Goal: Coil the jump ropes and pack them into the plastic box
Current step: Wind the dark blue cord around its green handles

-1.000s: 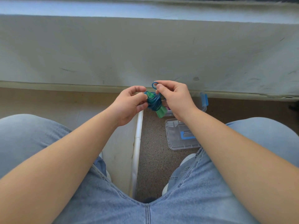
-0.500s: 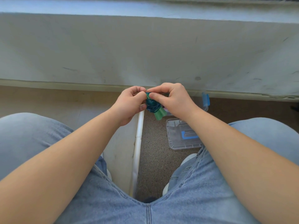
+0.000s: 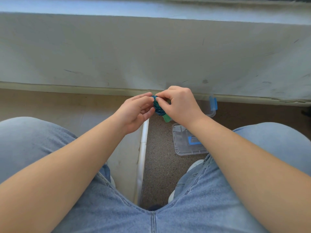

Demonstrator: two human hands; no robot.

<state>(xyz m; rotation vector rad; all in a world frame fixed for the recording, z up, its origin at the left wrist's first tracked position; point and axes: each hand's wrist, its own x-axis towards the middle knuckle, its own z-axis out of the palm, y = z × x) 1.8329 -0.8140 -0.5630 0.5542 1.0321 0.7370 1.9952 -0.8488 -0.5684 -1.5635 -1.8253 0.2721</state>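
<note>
The left hand (image 3: 134, 111) and the right hand (image 3: 181, 105) meet at the centre of the frame, held above the floor (image 3: 159, 165) in front of a seated person's knees. Both hands pinch one small bundle between them: a jump rope (image 3: 158, 107) of blue cord wound tightly into a knot-like coil. The left thumb and fingers curl against the bundle's left side. The right fingertips press in at its top, seemingly tucking in the last of the cord. A green handle (image 3: 167, 118) sticks out below the coil, towards the lower right.

The coiling looks nearly finished, since no loose cord hangs down. Packing is not yet done, because the bundle is in the air and not inside the plastic box (image 3: 212, 114). The clear box sits on the floor just right of centre, mostly hidden behind the right hand, so its contents cannot be seen. Its clear lid (image 3: 181, 147) lies flat on the floor below it, off the box.

Counted: two hands, one jump rope, one visible green handle, one box and one lid. There are also two blue clips, one on the box (image 3: 213, 103) and one on the lid (image 3: 193, 141). No other rope is in sight.
</note>
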